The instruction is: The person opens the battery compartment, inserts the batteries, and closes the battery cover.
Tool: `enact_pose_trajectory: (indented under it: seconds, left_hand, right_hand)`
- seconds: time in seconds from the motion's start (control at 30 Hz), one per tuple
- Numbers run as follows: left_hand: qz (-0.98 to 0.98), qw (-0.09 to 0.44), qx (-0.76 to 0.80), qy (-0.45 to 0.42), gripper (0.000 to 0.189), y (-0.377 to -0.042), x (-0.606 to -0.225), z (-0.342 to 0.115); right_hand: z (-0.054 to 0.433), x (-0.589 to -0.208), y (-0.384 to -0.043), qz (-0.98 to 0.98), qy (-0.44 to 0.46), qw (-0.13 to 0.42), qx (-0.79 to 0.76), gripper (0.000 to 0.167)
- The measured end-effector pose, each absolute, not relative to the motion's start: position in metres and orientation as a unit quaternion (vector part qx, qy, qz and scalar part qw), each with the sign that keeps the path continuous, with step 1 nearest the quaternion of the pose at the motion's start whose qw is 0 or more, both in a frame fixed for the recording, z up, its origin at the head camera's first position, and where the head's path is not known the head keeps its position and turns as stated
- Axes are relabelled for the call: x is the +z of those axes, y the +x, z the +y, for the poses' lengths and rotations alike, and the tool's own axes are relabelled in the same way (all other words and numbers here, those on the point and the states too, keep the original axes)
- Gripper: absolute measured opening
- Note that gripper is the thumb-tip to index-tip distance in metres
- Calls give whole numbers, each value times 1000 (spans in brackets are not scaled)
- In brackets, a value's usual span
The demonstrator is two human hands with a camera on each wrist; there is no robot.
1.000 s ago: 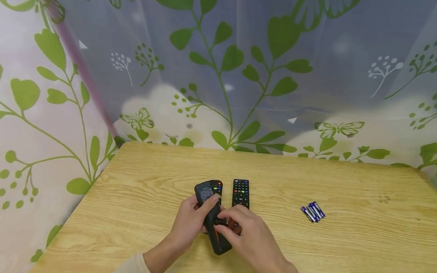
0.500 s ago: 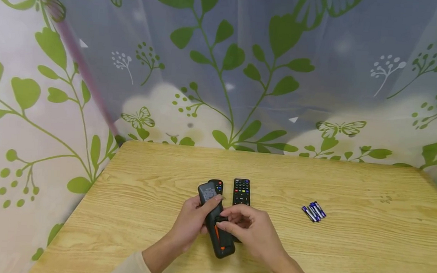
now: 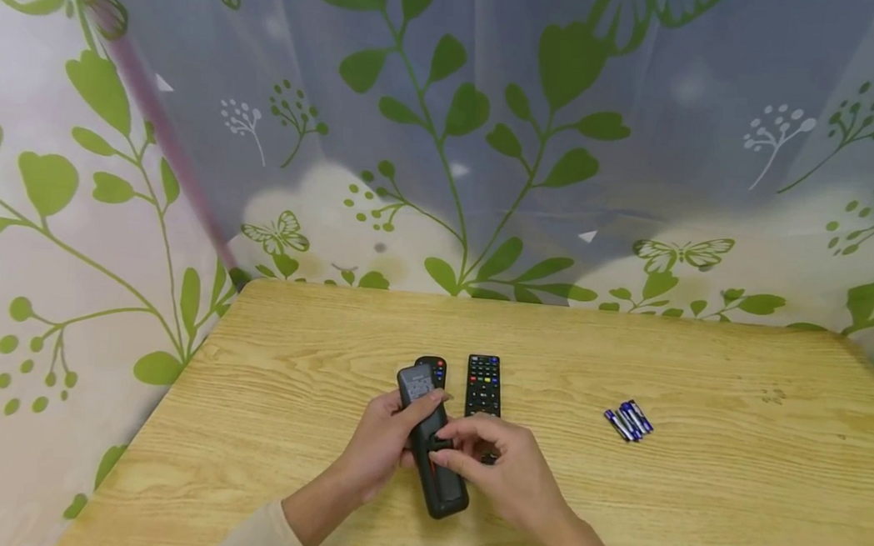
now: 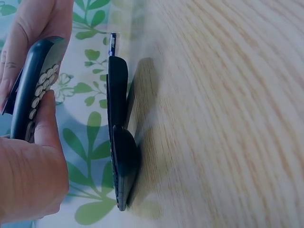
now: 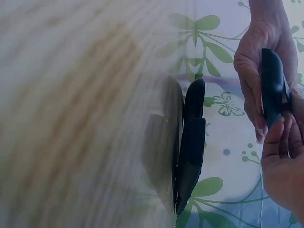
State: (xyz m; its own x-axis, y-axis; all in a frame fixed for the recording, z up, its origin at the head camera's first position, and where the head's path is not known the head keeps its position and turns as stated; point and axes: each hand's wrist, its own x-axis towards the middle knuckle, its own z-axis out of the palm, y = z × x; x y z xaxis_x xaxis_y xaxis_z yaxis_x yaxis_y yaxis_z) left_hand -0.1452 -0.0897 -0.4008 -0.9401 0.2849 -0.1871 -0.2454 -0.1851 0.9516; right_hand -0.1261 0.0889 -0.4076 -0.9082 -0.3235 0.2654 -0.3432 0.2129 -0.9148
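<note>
Firm left-hand grip: left hand [image 3: 377,441] wrapped round 1 black remote [image 3: 427,434], back upward, held tilted above the table [image 3: 313,340], thumb across the back. Right hand [image 3: 508,461]: thumb and fingertips pinching, as far as shows, the edge of the battery cover [image 4: 10,103], which stands slightly apart from the body; 1 red-orange strip [image 3: 432,470] visible. Also on table: 1 slim remote [image 3: 483,386], keys up; 1 second remote [image 3: 440,370], partly hidden behind the held item; 4 batteries [image 3: 629,421], grouped well to the right. Risks, by judgement: cover may slip from so small a pinch and drop; its tabs may snap if twisted; remote may turn if the left thumb presses too lightly.
</note>
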Motion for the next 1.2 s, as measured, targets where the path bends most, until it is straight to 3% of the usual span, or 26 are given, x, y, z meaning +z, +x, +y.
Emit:
enact_pose_trajectory:
  seconds: [0.2, 0.67, 1.2]
  left_hand:
    - [604, 181, 776, 19, 55, -146, -401, -91]
    - [581, 197, 790, 11, 55, -146, -397, -90]
    - [573, 208, 793, 22, 53, -146, -391, -92]
  right_hand:
    - [87, -409, -125, -766, 245, 43, 592, 14]
    - [84, -404, -121, -758, 179, -22, 627, 20]
    - [85, -404, -122, -766, 264, 58, 584, 14]
